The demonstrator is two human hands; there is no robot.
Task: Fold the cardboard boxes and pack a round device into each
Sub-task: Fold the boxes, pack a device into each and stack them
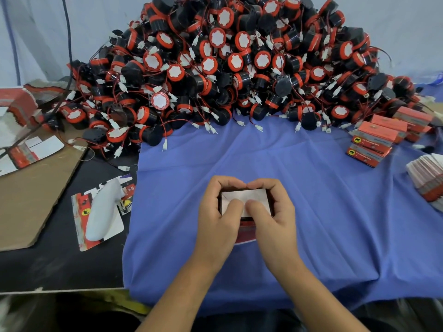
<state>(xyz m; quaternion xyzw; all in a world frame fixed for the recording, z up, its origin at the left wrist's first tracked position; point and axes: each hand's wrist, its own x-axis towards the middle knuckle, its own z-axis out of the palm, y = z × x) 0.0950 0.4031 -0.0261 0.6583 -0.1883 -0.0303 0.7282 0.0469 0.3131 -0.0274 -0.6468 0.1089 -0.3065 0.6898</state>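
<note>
A small red cardboard box (pixel 247 196) with white inner flaps sits on the blue cloth (pixel 335 212) in the middle foreground. My left hand (pixel 219 216) grips its left side and my right hand (pixel 275 216) grips its right side. Both thumbs press down on the white flaps, and the fingers curl over the far edge. A huge heap of round black-and-red devices (pixel 239 63) with red wires and white plugs fills the back of the table. Whether a device lies inside the box is hidden by the flaps.
Folded red boxes (pixel 378 137) are stacked at the right. Flat unfolded box blanks (pixel 429 180) lie at the far right edge and more (pixel 19 101) at the far left. A white handheld object (pixel 100 212) rests on a printed card, beside brown cardboard (pixel 28 192).
</note>
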